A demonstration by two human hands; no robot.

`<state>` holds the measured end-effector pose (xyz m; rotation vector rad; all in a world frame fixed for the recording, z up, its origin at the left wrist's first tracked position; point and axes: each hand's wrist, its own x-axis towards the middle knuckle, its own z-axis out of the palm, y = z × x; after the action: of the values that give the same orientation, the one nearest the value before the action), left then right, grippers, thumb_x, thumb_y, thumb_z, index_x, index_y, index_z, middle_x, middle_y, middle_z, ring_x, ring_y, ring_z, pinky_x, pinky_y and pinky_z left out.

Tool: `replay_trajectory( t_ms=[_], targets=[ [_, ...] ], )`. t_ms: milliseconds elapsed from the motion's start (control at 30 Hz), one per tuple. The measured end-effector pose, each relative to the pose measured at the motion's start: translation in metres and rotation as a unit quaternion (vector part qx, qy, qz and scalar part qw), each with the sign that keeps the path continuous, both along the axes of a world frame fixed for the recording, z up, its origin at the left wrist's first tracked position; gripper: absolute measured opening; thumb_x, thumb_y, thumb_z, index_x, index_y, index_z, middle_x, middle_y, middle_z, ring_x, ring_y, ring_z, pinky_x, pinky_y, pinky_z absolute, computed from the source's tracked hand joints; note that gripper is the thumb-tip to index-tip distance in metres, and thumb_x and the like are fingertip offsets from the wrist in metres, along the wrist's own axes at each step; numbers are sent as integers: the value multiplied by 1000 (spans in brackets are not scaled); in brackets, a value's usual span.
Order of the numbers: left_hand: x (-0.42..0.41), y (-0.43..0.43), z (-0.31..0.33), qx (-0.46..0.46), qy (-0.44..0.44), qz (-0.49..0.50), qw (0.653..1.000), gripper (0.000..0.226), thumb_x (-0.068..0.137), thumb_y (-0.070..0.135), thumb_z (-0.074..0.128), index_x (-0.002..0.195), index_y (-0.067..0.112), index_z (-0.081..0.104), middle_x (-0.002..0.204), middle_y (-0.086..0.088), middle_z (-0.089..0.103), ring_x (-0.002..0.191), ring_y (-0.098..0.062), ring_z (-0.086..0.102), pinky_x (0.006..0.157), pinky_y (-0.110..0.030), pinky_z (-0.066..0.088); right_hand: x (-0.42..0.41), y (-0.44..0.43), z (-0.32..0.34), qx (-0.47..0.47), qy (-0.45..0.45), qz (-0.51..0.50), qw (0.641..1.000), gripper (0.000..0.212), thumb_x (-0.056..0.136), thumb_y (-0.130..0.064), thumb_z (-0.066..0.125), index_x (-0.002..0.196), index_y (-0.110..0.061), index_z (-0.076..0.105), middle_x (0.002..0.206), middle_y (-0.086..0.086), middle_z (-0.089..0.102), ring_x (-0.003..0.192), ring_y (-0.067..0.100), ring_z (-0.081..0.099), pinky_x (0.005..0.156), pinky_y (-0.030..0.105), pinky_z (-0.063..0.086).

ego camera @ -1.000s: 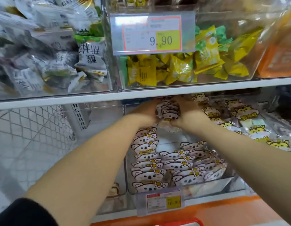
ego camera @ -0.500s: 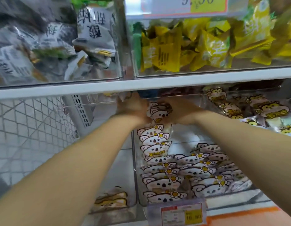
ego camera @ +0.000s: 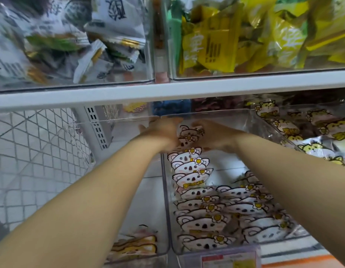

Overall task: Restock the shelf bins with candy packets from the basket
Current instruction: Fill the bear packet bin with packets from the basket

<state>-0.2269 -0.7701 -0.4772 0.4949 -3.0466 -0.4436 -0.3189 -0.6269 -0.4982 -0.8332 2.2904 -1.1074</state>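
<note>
Both arms reach deep under the white shelf into a clear bin (ego camera: 237, 117). My left hand (ego camera: 162, 132) and my right hand (ego camera: 216, 136) hold a small stack of koala-face candy packets (ego camera: 189, 135) between them at the back of the bin. Below that stack, a row of koala packets (ego camera: 191, 171) runs toward the front, with a second row (ego camera: 251, 206) on its right. The fingertips of both hands are hidden behind the packets. The basket is out of view.
The white shelf edge (ego camera: 167, 91) hangs just above my hands. Upper bins hold white-green packets (ego camera: 71, 41) and yellow packets (ego camera: 245, 39). The left bin has a few orange packets (ego camera: 135, 246). Yellow cat packets (ego camera: 303, 132) fill the right bin. A price tag (ego camera: 226, 260) sits in front.
The view has moved closer and lower toward the bin. Both hands have pushed the held stack of koala packets further back under the shelf.
</note>
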Motion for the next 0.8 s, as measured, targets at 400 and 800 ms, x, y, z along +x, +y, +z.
replay_trajectory(
  t_ms=[400,800],
  targets=[
    [5,10,5,-117,-10,35,992,63,101,16,52,151,47,31,157,4,40,153,-29,16,108,-78,-14,-3,6,-2,-42,-225,-90,969,35,96,2,51,130,-5,54,134,10,52,116,24,52,91,46,53],
    [5,16,4,-159,-116,38,980,61,91,-7,39,138,29,56,160,-6,33,155,-30,-1,102,-82,-16,8,3,-2,-87,-298,-95,946,25,99,9,36,106,-12,48,106,15,61,113,28,60,105,50,47]
  ],
)
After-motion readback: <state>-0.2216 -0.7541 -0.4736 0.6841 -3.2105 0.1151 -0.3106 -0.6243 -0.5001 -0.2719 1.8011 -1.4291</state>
